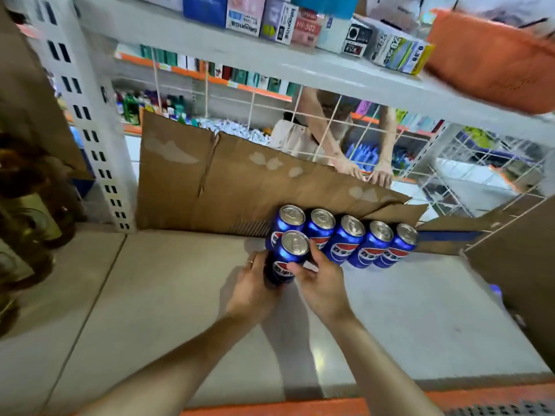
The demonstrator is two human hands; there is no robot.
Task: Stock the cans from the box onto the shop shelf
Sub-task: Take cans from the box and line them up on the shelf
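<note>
Pale grey shelf board [168, 295] underfoot of everything, smooth, faintly glossy, seamed at 9 o'clock, edged in orange along 6 o'clock. Perforated white upright [87, 121] at 10 o'clock. Brown cardboard sheet [228, 187] propped along the back at 12 o'clock, creased, scuffed with pale patches. Five blue cans [345, 238] upright in a row against that cardboard, tops silver, shoulders touching, running toward 2 o'clock. Sixth blue can [289, 256] upright just in front of the row's left end, touching it. Left hand [255, 289] wrapped round this can from 8 o'clock, fingers curled on its side, ring visible. Right hand [321, 283] on the same can from 4 o'clock, thumb across the label, fingers reaching behind. Cardboard box flap [516, 265] at 3 o'clock. Upper shelf [270, 58] overhead carrying small boxed goods [276, 22], plus an orange basket [495, 58] at 1 o'clock. Through white wire mesh [324, 130] at the back, another aisle with bottles, and another person's arms [354, 151] reaching down at 1 o'clock.
</note>
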